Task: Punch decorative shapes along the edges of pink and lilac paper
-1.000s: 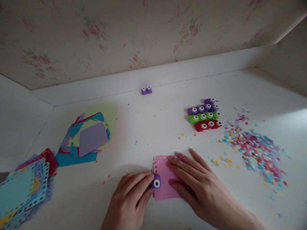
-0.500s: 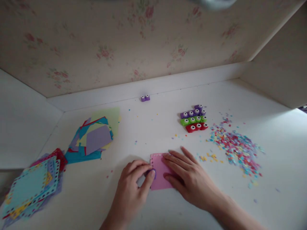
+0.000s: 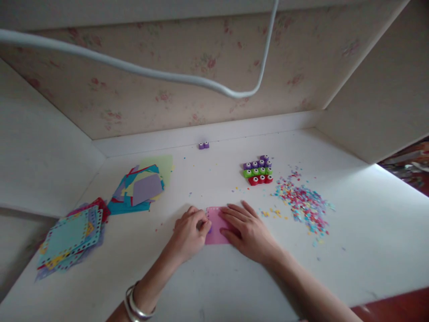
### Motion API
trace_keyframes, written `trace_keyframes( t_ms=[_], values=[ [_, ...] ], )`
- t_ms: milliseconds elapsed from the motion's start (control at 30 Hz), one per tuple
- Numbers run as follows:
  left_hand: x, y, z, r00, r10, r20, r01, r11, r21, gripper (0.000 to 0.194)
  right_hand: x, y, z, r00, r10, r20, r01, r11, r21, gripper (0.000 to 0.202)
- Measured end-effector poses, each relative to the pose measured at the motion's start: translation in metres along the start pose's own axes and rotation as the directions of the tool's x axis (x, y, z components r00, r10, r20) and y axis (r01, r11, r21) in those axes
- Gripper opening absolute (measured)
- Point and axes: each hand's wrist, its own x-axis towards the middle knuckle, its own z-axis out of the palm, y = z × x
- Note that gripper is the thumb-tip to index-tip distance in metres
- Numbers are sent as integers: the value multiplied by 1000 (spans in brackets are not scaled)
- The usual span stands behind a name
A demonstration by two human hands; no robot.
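Observation:
A pink paper sheet (image 3: 217, 238) lies on the table before me, with small holes along its top edge and the upper part of its left edge. At that left edge, my left hand (image 3: 191, 231) is closed on a small purple craft punch (image 3: 210, 230), mostly hidden by the thumb and fingers. My right hand (image 3: 247, 230) lies flat on the sheet's right part with fingers stretched out. Beyond it stand rows of craft punches (image 3: 258, 171) in purple, green and red. Two more purple punches (image 3: 203, 145) sit near the back wall.
Loose coloured paper (image 3: 147, 188) is piled at left. Nearer, a stack of hole-edged sheets (image 3: 69, 237) lies by the side panel. Tiny punched paper bits (image 3: 306, 203) are heaped at right. A white cable (image 3: 187, 78) hangs across the upper view.
The view has shifted back and up, so the cable, bracelets and more forearm now show. My left fingers have curled further over the punch. My right hand stays on the sheet.

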Motion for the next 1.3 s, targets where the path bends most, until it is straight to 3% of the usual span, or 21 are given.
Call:
trace_keyframes(
  t_ms=[133,300,500,633,733,867,1067,1167,1233,1300],
  values=[
    [-9,-14,-4,996,52,-78,-59,994,-89,24,-1,-1,0,1000,-3,-22,4,1000,7,40],
    [-22,-48,-19,958,120,-261,-109,992,57,31,-2,-1,1,1000,-12,-25,12,1000,3,41],
    [-40,-78,-25,934,261,-243,-226,961,161,25,-1,0,2,997,-23,-67,25,999,20,42],
    [-39,-66,-17,922,286,-263,-273,958,86,23,1,-16,-5,984,-58,-167,79,990,120,36],
    [-36,-42,-9,905,335,-261,-342,940,19,41,3,-37,-12,982,-57,-181,99,967,233,38],
    [-34,-18,-1,912,342,-226,-357,934,-30,51,10,-55,-21,992,-87,-96,114,938,328,33],
    [-34,-23,8,912,301,-279,-320,947,-26,43,19,-54,-29,995,-85,57,60,935,349,24],
    [-35,-26,6,870,331,-367,-350,937,15,35,30,-39,-34,997,23,74,-53,899,435,19],
    [-36,-28,3,847,333,-413,-348,936,41,32,44,-16,-44,983,182,32,-179,894,411,22],
    [-36,-30,0,833,343,-434,-345,936,77,29,63,16,-60,917,386,-96,-362,911,200,27]
  ],
)
